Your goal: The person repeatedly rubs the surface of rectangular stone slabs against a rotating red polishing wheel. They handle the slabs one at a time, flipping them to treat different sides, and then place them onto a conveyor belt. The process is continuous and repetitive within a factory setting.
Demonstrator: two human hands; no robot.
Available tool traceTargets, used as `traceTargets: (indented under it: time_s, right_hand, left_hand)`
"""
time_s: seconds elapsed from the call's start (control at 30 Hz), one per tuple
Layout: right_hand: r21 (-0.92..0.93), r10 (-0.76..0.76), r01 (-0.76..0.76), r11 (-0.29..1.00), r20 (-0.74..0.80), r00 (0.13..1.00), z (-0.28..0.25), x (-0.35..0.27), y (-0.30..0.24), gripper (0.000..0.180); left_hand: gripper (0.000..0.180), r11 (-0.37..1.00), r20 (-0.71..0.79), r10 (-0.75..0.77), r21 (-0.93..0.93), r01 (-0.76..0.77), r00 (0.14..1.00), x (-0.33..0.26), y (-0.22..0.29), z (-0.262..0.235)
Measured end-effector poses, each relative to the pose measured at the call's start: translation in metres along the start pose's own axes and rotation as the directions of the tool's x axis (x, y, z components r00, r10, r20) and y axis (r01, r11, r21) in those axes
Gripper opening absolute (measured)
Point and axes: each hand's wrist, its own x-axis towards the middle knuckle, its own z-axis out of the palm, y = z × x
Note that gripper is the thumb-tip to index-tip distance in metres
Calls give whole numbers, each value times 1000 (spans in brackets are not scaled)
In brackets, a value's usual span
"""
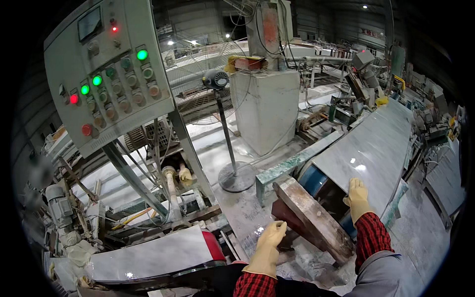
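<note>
Both my hands wear pale cream rubber gloves. My right hand (357, 199) is at the near end of a long, glossy, grey-white marbled slab (373, 146), its fingers stretched over the slab's edge. Beneath that end shows a blue roller (313, 179). Lower and to the left, my left hand (267, 247) hovers with its fingers curled in and nothing visible in them. Past it lies a thick, worn, dirty beam (314, 218), with a dark red part (288, 218) beside it.
A control cabinet (106, 81) with lit buttons stands at upper left. Below it is another pale slab-like surface (153, 255) with a red end (213, 245). A pedestal fan (216, 79) and a white block (264, 111) stand ahead. A green-stained rail (297, 158) borders the right-hand slab.
</note>
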Motion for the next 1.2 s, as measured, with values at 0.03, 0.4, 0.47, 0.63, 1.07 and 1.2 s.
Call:
traceTargets:
  time_s: [0.03,0.4,0.47,0.63,1.07,1.2]
  right_hand:
    - [-105,13,-17,994,-34,999,3,-1,-10,71]
    - [-166,194,-170,971,135,972,62,33,-10,40]
    - [-111,272,-257,960,155,950,71,30,-6,46]
    - [-388,15,9,922,59,998,62,-3,-35,48]
    - [127,297,-331,935,230,927,-26,14,52,77]
    - [45,348,-404,913,428,834,-34,20,49,87]
  left_hand:
    - [57,999,43,31,30,-33,999,-2,3,-4]
    - [52,975,78,89,195,-103,993,-7,21,-2]
    - [52,960,113,130,235,-154,985,-2,24,8]
    - [54,940,144,126,299,-165,981,-7,21,6]
    - [57,887,90,7,458,-48,996,-25,9,-13]
    - [57,923,161,-35,384,-30,986,-26,13,-18]
